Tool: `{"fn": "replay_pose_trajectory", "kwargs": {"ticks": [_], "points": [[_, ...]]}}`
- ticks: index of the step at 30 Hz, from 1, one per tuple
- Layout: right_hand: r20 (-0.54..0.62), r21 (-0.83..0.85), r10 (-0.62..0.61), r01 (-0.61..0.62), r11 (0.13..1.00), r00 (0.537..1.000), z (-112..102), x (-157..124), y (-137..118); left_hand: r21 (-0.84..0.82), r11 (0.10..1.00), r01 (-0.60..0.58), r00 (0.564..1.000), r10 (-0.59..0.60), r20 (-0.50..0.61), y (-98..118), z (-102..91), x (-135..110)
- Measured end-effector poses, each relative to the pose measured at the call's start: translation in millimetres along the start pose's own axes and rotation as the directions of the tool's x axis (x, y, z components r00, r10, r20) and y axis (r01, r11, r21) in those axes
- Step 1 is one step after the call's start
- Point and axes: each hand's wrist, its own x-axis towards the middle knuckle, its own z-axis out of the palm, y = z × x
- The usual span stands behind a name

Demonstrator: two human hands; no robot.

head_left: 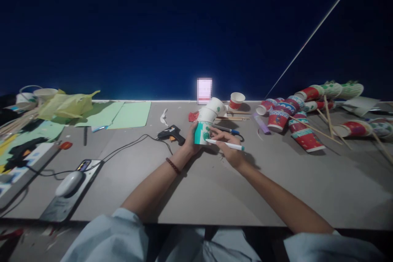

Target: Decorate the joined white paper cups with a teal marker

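My left hand [190,141] is closed around the left side of a stack of paper cups [211,114], which I hold tilted above the middle of the table [221,192], to the right of the glue gun [170,133]. My right hand [231,150] grips a white marker [229,144] between thumb and fingers, and its tip is at the green-patterned wall of the nearest cup [200,135]; whether it presses, I cannot tell. For good work here, I think the strokes should be short and light, following the curve, because thin paper can dent if I push much. The left grip should be firm but not squeezing, and away from wet ink. My forearms come in from both sides and meet at the cups; the right wrist is low, the marker almost level.
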Motion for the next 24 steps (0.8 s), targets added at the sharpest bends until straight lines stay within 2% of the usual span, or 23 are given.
{"fn": "replay_pose_trajectory", "kwargs": {"ticks": [3, 6, 10, 18, 24], "points": [[-0.046, -0.026, -0.035, 0.034, 0.999, 0.998, -1, 2, 1, 0.006, 1.000, -0.013, 1.000, 0.013, 0.012, 0, 1.4, -1], [-0.096, -0.076, -0.129, 0.122, 0.990, 0.987, -2, 5, 0, 0.035, 0.999, 0.018, 0.999, -0.019, 0.032, 0, 0.1, -2], [-0.025, -0.233, -0.205, 0.194, 0.953, 0.978, -6, 8, -6, 0.073, 0.992, 0.100, 0.992, -0.105, 0.065, 1, -4.1, -3], [0.049, -0.229, -0.119, 0.127, 0.965, 0.992, -11, 9, -9, 0.043, 0.993, 0.110, 0.992, -0.112, 0.052, 1, -4.5, 0], [0.056, -0.257, -0.137, 0.147, 0.955, 0.989, -12, 9, -8, 0.052, 0.992, 0.118, 0.992, -0.120, 0.042, 1, -3.2, -1]]}}
